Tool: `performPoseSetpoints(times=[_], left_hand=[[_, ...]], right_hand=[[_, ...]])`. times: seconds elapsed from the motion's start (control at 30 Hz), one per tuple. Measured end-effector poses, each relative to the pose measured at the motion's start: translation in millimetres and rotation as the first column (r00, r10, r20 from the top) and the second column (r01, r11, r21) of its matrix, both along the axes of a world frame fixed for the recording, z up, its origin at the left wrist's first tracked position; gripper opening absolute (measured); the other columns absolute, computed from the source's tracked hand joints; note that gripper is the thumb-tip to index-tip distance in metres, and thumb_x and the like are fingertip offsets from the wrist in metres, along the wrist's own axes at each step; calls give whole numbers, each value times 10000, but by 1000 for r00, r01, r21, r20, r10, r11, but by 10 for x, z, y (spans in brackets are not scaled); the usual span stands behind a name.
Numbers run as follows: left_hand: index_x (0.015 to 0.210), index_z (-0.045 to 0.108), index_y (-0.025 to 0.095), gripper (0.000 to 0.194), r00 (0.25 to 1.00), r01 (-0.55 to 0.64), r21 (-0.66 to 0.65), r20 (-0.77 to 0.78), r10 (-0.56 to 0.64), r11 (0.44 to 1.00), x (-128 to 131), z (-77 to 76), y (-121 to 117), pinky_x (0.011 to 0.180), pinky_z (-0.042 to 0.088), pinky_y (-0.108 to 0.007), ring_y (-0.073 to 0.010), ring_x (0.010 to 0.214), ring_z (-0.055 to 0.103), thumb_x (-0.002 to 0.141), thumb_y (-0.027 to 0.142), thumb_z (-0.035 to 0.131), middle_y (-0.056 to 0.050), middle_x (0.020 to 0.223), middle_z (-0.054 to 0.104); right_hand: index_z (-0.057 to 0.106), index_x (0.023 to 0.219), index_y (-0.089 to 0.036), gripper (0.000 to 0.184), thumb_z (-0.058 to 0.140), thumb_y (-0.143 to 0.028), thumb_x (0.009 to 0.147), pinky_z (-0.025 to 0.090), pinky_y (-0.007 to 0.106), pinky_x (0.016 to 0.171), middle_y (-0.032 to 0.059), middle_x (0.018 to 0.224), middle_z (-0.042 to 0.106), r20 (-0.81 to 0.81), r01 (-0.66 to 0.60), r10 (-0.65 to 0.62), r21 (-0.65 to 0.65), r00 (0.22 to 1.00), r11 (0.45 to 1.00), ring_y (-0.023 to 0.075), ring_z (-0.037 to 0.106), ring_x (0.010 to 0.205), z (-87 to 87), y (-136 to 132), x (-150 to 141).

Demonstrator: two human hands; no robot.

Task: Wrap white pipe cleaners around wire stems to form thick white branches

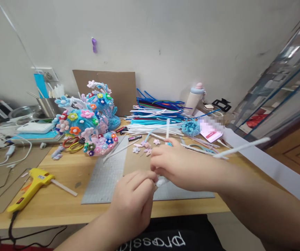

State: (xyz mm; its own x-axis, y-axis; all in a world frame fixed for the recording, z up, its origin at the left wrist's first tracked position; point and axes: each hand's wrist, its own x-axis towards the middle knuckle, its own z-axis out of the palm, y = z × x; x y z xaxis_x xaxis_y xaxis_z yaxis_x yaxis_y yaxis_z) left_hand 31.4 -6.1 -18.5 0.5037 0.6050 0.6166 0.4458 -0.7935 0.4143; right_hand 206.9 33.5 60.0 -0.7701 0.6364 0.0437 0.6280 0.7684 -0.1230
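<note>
White fuzzy stem (161, 181) was between the left hand (135, 198) and the right hand (174, 163), over the grey cutting mat (100, 186). Both hands pinched it, nearly touching each other, neither clearly nearer; the grip hid its long axis.

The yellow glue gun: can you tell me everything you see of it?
The yellow glue gun looks like plastic and lies on the wooden table, left of the grey mat. A pale, straight stick juts from its right end toward the mat. A dark switch sits low on the handle; a black cord runs from there over the table's edge. Nobody is holding it.
</note>
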Motion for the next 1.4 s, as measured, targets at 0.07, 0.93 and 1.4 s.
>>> performPoseSetpoints(times=[0.07,0.93,1.4], left_hand=[[815,506,172,170,1000,-15,4,13,14,1000,-16,16,-4,655,441,-295,-164,753,557,791,6,480,-63,886,634],[773,525,175,172,710,515,-675,681,178,528,149,181,182,633,406,-210,-95,633,504,804,305,634,31,635,552],[907,587,175,136,981,-169,1,99,168,986,120,78,133,684,452,-299,-171,769,572,822,83,535,-51,834,647]], right_hand=[[616,808,-162,177,464,-98,873,296,380,808,46,874,600,-134,108,-97,80,986,991,193,521,844,10,-67,14],[656,880,-197,131,535,-155,852,502,222,628,7,787,679,-802,-25,-371,-432,467,902,120,628,710,-365,-310,7],[654,944,-223,145,534,-197,866,472,263,711,7,881,691,-772,315,-364,-222,521,923,143,628,804,-542,-259,35]])
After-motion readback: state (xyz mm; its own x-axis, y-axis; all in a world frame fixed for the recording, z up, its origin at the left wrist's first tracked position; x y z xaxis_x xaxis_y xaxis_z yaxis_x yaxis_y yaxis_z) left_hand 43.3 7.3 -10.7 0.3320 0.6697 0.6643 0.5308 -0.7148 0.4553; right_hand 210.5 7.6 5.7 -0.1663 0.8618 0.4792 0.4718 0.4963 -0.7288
